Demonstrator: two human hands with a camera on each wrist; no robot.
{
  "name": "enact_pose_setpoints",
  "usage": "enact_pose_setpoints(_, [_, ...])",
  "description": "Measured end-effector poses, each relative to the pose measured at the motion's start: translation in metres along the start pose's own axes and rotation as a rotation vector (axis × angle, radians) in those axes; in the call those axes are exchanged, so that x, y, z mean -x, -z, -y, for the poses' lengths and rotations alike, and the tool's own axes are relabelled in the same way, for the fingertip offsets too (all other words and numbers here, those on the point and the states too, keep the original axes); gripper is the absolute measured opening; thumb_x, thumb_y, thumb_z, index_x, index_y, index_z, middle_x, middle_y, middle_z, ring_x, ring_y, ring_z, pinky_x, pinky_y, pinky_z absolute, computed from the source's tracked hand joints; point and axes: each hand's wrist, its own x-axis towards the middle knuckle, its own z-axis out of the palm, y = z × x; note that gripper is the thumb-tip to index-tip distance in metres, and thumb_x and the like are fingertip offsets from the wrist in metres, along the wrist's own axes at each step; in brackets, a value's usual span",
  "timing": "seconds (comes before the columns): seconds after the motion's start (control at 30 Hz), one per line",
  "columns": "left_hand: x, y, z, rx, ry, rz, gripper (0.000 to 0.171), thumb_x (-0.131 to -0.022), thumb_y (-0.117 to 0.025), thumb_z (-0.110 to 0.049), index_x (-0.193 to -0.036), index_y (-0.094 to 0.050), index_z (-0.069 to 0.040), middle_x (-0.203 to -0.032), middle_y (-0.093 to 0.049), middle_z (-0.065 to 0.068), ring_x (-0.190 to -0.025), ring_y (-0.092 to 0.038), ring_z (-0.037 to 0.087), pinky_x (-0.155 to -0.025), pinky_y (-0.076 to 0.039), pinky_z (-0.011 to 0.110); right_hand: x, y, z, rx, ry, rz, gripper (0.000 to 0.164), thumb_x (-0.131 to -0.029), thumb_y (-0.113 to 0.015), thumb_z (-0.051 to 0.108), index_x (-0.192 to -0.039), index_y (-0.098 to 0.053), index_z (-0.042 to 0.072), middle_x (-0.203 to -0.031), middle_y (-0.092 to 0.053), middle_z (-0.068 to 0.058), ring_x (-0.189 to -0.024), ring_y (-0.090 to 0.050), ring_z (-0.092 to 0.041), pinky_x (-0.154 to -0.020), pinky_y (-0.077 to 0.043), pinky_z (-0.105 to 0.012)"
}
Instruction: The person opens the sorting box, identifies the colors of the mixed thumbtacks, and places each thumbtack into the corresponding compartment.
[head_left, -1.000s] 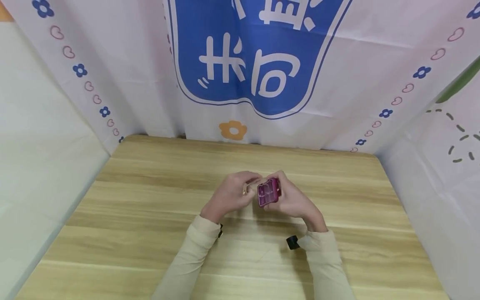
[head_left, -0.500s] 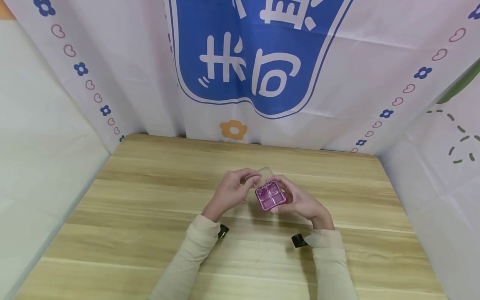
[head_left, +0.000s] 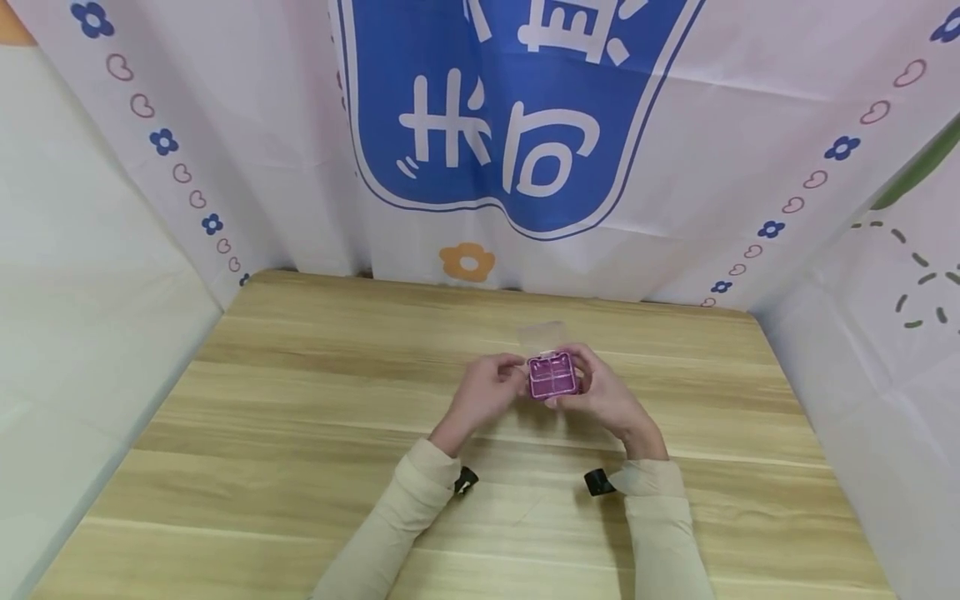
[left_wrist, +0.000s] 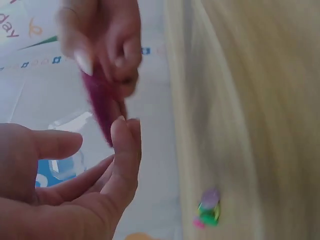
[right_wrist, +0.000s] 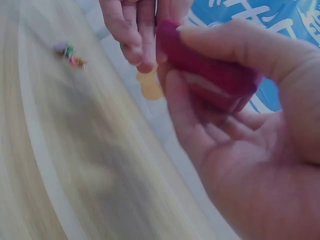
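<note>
Table (head_left: 300, 392) boards in pale, streaky wood grain are filling the lower part of the head view. White cloth (head_left: 292, 108) is hanging along the back edge, carrying a blue panel (head_left: 420, 167) with white characters and an orange flower (head_left: 467, 262); pale side walls (head_left: 82, 283) are closing in the left and right. Small coloured bits (left_wrist: 209, 210) are lying on the wood in both wrist views, too blurred to name.

Over the table's middle, a purple box (head_left: 552, 377) is sitting in the right hand (head_left: 603, 400), which is pinching its right side between thumb and fingers. The box's four-compartment face is pointing up towards the head camera, its clear lid (head_left: 543, 336) standing open towards the cloth. The face is looking nearly square, so its long axis is hard to tell. The left hand (head_left: 486, 390) is hovering at the box's left edge, thumb and fingers apart; whether the fingertips are touching, I cannot tell.
</note>
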Motion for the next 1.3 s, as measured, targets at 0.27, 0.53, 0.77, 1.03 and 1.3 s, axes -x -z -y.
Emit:
enact_pose_setpoints(0.27, [0.003,-0.020,0.007,-0.114,0.000,0.101,0.042,-0.091,-0.061,-0.019,-0.128,-0.053,-0.001,-0.101,-0.068,0.011,-0.082,-0.063,0.016,-0.074,-0.055,0.035,-0.005,0.000,-0.011,0.431,-0.090,-0.079,0.080,-0.063,-0.086,0.019,-0.129,-0.045,-0.001,-0.114,-0.058,-0.017,-0.097,-0.057,-0.027,-0.086,-0.049,-0.047])
enact_pose_setpoints(0.53, [0.009,-0.030,0.004,-0.244,-0.029,0.122,0.053,-0.090,-0.060,-0.024,-0.137,-0.044,-0.003,-0.123,-0.060,0.016,-0.091,-0.062,0.023,-0.087,-0.051,0.040,-0.008,-0.002,-0.013,0.631,-0.119,-0.146,0.066,-0.065,-0.084,0.013,-0.120,-0.054,-0.007,-0.103,-0.053,-0.019,-0.088,-0.055,-0.028,-0.084,-0.050,-0.047])
enact_pose_setpoints(0.77, [0.012,-0.033,0.000,-0.404,-0.091,0.157,0.062,-0.090,-0.060,-0.032,-0.139,-0.039,0.000,-0.127,-0.058,0.015,-0.109,-0.047,0.034,-0.092,-0.044,0.049,-0.009,-0.003,-0.015,0.702,-0.085,-0.162,0.054,-0.067,-0.083,0.014,-0.112,-0.059,-0.007,-0.094,-0.054,-0.017,-0.081,-0.052,-0.027,-0.075,-0.051,-0.043])
enact_pose_setpoints(1.03, [0.018,-0.032,-0.001,-0.480,-0.045,0.256,0.075,-0.090,-0.059,-0.036,-0.144,-0.024,0.002,-0.152,-0.024,0.014,-0.123,-0.025,0.033,-0.101,-0.034,0.051,-0.006,-0.004,-0.019,0.715,-0.073,-0.148,0.055,-0.073,-0.081,0.019,-0.118,-0.059,-0.003,-0.091,-0.053,-0.017,-0.078,-0.046,-0.025,-0.067,-0.047,-0.040])
enact_pose_setpoints(1.3, [0.019,-0.029,-0.001,-0.460,-0.019,0.273,0.072,-0.092,-0.056,-0.037,-0.145,-0.024,0.002,-0.152,-0.023,0.016,-0.127,-0.023,0.032,-0.103,-0.032,0.051,-0.007,-0.004,-0.020,0.695,-0.082,-0.143,0.047,-0.073,-0.080,0.014,-0.113,-0.062,-0.003,-0.085,-0.055,-0.015,-0.065,-0.051,-0.020,-0.054,-0.048,-0.034])
